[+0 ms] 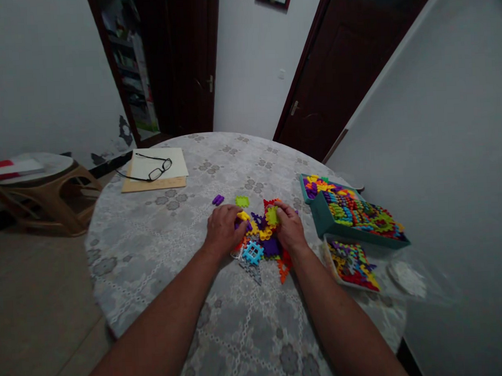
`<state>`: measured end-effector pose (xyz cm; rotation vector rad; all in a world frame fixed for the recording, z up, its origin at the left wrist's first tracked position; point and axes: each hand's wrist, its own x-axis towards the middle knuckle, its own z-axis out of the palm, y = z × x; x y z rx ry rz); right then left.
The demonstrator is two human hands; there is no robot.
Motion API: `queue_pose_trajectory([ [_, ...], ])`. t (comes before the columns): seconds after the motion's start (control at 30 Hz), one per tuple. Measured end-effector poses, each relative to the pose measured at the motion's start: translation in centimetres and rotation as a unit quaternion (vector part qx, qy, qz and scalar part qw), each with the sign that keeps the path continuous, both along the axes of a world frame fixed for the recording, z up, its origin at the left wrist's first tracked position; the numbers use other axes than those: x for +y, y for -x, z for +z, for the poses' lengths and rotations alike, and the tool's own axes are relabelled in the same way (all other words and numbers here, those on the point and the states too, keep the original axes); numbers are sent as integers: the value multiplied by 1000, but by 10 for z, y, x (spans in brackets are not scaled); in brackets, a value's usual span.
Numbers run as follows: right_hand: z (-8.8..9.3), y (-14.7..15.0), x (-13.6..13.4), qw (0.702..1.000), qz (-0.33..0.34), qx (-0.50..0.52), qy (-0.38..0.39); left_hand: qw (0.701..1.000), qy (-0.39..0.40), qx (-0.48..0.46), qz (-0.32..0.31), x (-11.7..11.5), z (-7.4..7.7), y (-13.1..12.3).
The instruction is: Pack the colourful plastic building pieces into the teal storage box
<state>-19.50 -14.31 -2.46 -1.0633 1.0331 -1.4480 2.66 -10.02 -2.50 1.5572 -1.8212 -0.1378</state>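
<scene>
Between my hands on the table lies a cluster of joined plastic interlocking pieces, with a light blue window-like square (253,253), a dark purple square (271,247) and a grey triangle (251,271). My left hand (223,229) curls round the cluster's left side, fingers near a yellow piece (243,216) and thumb by a purple one. My right hand (290,226) pinches a yellow-green notched piece (272,216) at the upper right. An orange-red triangle (283,268) sticks out below that hand. Beyond the cluster lie a loose green square (242,201) and small purple pieces (218,200).
Teal boxes (325,221) and a clear tub (331,262) full of coloured pieces stand at right. A plastic bag (421,280) lies beside the tub. Black glasses (155,174) rest on paper over a board (151,184) at back left. A stool (47,199) stands left.
</scene>
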Motion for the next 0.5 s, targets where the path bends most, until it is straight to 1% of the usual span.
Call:
queue_pose_trajectory([
  [0.1, 2, 2, 1, 999, -29, 16, -5, 998, -35, -25, -48, 11, 5, 1],
  [0.23, 4, 3, 3, 996, -71, 46, 4, 986, -108, -75, -107, 25, 12, -1],
  [0.37, 2, 3, 2, 995, -87, 46, -2, 973, -143, -121, -132, 34, 18, 2],
  [0.5, -1, 5, -3, 996, -84, 17, 3, 969, -140, -148, -142, 39, 18, 10],
])
